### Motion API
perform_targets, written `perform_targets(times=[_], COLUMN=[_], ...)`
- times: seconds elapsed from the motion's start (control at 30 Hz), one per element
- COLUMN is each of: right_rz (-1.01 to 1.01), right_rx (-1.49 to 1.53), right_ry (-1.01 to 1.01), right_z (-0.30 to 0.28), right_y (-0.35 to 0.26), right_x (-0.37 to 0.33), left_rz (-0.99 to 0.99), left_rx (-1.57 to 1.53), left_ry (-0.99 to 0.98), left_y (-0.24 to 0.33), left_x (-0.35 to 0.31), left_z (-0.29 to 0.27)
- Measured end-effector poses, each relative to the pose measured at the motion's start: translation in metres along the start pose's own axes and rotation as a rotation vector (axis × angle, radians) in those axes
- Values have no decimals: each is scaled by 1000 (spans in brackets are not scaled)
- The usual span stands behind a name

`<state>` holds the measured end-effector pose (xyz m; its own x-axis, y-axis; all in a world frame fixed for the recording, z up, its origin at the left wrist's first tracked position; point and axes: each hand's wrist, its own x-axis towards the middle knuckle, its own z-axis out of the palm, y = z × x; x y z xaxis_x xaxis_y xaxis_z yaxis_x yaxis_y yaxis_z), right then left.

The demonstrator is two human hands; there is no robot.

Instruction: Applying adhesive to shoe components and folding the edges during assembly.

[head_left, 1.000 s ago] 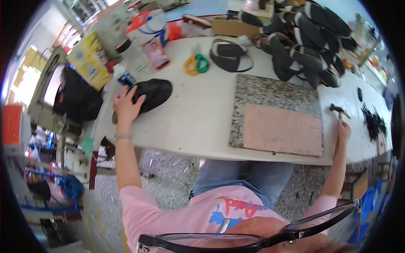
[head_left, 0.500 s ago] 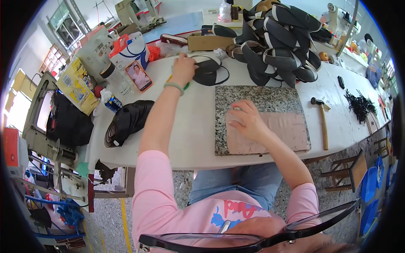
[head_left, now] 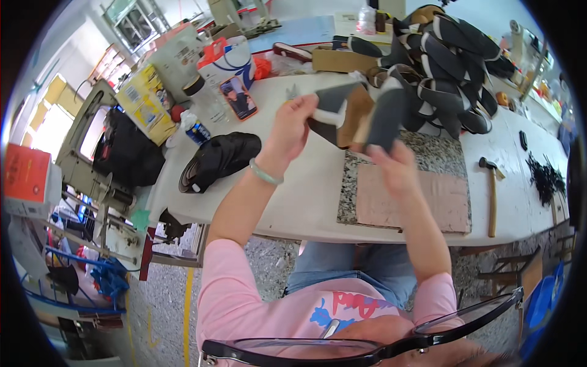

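A dark grey shoe upper (head_left: 389,113) with white bands and a brown inner side is held up in the air over the table, between my two hands. My left hand (head_left: 290,129) pinches its left end, fingers closed. The right hand (head_left: 396,169), smeared by motion, grips its lower right edge with the thumb on it. Below and behind the right hand is a speckled stone slab (head_left: 347,194), which bears a flat pinkish board (head_left: 422,199).
A heap of dark shoes (head_left: 449,95) stands at the back right, beside a cardboard box (head_left: 342,60). A hammer (head_left: 493,202) and a pile of black strips (head_left: 547,177) lie to the right. On the left are a black bundle (head_left: 226,156), a phone (head_left: 238,99) and a bottle (head_left: 194,127).
My left hand has lifted the shoe upper off the table and brought it nearer and rightward. My right hand has left the slab and taken its other end. The head view has shifted.
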<state>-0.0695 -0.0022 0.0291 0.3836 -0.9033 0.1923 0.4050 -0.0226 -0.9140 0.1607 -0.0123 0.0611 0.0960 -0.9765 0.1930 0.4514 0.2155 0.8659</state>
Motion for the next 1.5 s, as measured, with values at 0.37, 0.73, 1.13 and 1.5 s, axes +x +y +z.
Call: perform_targets(times=[0.37, 0.73, 1.13, 1.5], right_rz=[-193, 155, -28, -119], right_rx=[-614, 186, -533, -1007], right_ry=[525, 58, 179, 23], right_z=[-85, -7, -15, -26], right_y=[-57, 53, 65, 78], right_x=[-119, -78, -69, -61], left_rz=[712, 285, 96, 545], left_rx=[1976, 926, 665, 1361], left_ry=[270, -100, 146, 1], left_y=[-39, -98, -130, -104], left_x=[8, -105, -113, -77], left_z=[-76, 50, 64, 72])
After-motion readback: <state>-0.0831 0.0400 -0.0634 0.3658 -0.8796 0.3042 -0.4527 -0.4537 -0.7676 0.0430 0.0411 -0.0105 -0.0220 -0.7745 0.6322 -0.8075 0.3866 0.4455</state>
